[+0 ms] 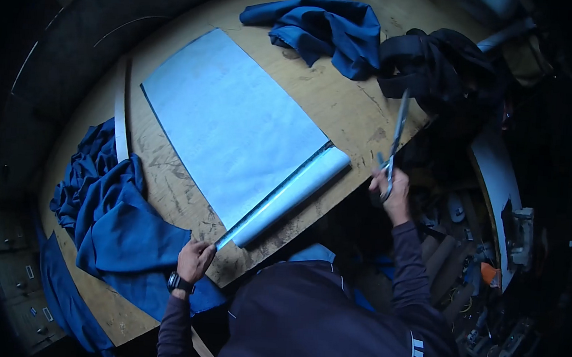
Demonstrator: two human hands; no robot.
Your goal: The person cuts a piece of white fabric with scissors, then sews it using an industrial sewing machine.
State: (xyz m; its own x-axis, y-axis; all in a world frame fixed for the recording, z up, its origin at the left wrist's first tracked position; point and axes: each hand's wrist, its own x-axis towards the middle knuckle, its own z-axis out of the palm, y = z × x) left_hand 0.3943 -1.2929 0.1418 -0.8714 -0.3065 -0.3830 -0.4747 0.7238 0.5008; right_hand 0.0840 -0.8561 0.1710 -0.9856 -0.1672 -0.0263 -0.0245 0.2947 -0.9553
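A wooden table [317, 95], its top scuffed and stained, spreads across the scene at a slant. The pale sheet [231, 110] lies flat over its middle, and its near end is curled over into a roll [294, 199] close to the table's near edge. Bunched blue cloth [122, 227] covers the near left part of the table, its folds reaching under the left wrist. At the far right a black bundle [430, 63] sits at the table edge, touching a smaller crumpled blue cloth [331, 31] to its left. A curved pale strip [121, 116] stands out on the left, its near end against the bunched blue cloth. The right hand [393, 191] is off the table's near right edge, fingers curled round the handles of the scissors [399, 133] — the blades point to the far side, well apart from the sheet. The left hand [196, 261] is at the sheet's near left corner, thumb and fingertips together on the end of a narrow shiny strip [268, 199] that runs along the roll. Smallest is the black watch [180, 282] on the left wrist.
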